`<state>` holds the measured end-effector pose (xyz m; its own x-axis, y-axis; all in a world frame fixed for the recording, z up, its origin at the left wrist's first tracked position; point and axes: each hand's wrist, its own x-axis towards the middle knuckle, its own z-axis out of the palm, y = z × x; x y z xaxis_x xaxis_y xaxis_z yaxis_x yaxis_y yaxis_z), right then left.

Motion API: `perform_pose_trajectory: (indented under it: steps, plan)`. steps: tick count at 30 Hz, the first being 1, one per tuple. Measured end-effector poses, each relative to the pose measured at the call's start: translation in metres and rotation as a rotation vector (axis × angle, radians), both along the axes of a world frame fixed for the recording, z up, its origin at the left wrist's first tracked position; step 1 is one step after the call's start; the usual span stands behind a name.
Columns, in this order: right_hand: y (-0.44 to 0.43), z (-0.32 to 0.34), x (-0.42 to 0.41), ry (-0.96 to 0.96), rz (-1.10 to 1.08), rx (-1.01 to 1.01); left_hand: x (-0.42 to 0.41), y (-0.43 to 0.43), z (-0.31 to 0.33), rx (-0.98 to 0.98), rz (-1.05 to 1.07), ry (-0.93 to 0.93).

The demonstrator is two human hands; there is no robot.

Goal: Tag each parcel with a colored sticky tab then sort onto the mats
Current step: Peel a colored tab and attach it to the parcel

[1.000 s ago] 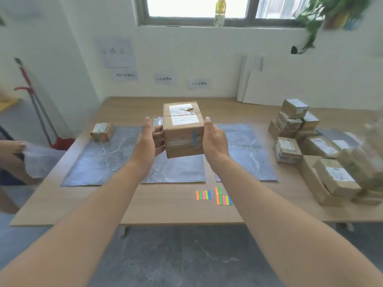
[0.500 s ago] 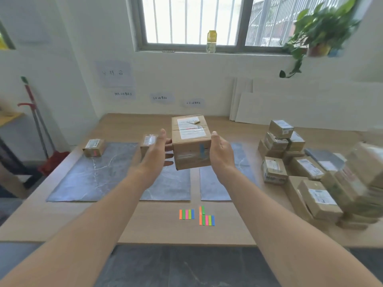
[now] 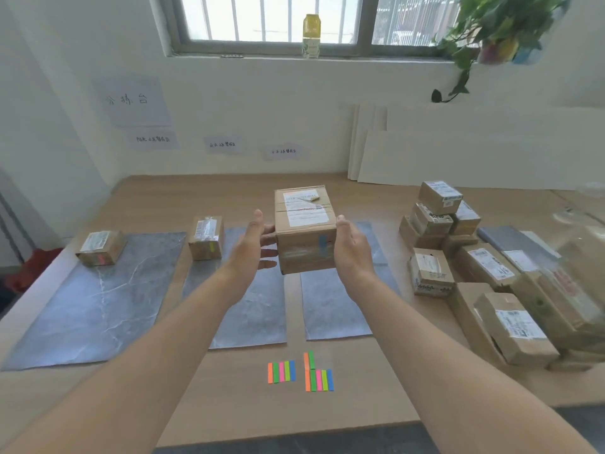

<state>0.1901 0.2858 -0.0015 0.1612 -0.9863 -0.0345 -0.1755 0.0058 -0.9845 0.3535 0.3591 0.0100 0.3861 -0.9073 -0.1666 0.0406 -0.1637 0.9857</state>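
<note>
Still, the fingers [image 3: 269, 238] of the left hand [image 3: 252, 250] reach fairly straight against the left face and lower edge of the held parcel [image 3: 306, 231], thumb raised beside it, much as they did half a second ago. The right hand [image 3: 353, 250] presses its palm to the opposite face with the thumb along the upper edge; its fingers are hidden behind the box, so I cannot tell how far they curl. The held parcel hangs clear of the tabletop [image 3: 229, 407], as before, above the gap between the middle mat [image 3: 252, 316] and the right mat [image 3: 330, 309]. Its white label faces up and a blue tab [image 3: 323, 245] is stuck on the near face. To the left, the middle parcel [image 3: 206, 237] stands at the far left corner of the middle mat. The left hand partly covered it earlier; now it shows whole, with a yellow-green tab on its near face. Farther left, the left parcel [image 3: 100, 247], with a reddish tab, sits at the far corner of the left mat [image 3: 98, 306]. The sticky tabs [image 3: 301, 371] lie in two coloured rows on the near tabletop, just in front of the mats. On the right, the parcel pile [image 3: 474, 270] crowds the tabletop. Beyond, a bottle [image 3: 311, 36] stands on the window sill, where a person's arm at the far left edge showed a second ago but not now.
</note>
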Motion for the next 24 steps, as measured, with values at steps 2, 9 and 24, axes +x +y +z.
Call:
perform_pose_trajectory:
  steps: [2, 9, 24]
  plan:
    - [-0.022, -0.01, 0.012, 0.012, -0.021, 0.018, 0.013, -0.027, -0.006, 0.013, -0.028, 0.018]
    - [-0.093, -0.042, 0.048, 0.042, -0.079, 0.084, 0.052, -0.107, -0.035, 0.078, -0.094, 0.034]
    - [-0.249, -0.162, 0.062, 0.083, -0.04, 0.34, 0.043, -0.257, -0.149, 0.251, 0.002, 0.137]
